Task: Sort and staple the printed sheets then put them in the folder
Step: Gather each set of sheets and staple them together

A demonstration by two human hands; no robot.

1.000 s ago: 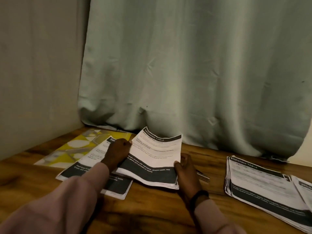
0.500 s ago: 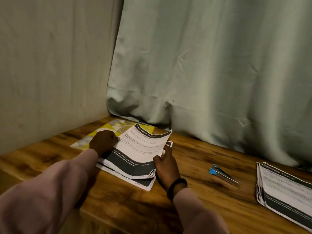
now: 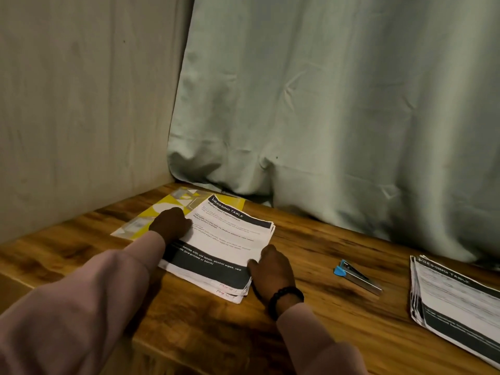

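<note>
On the wooden tabletop [image 3: 311,315], both hands bracket a small stack of printed sheets [image 3: 224,244] lying partly over a yellow folder [image 3: 162,209]: left hand [image 3: 171,223] curled at its left edge, right hand [image 3: 272,269] against its right edge. Apart to the right lie a blue stapler [image 3: 357,277] and a second stack [image 3: 454,301].

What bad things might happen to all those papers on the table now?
1. The pile of papers under both hands looks uneven at its near corner, so a staple might miss some sheets.
2. The second pile lies at the table edge on the right and might slide off.
3. The papers cover part of the yellow folder, so opening it may push them askew.
</note>
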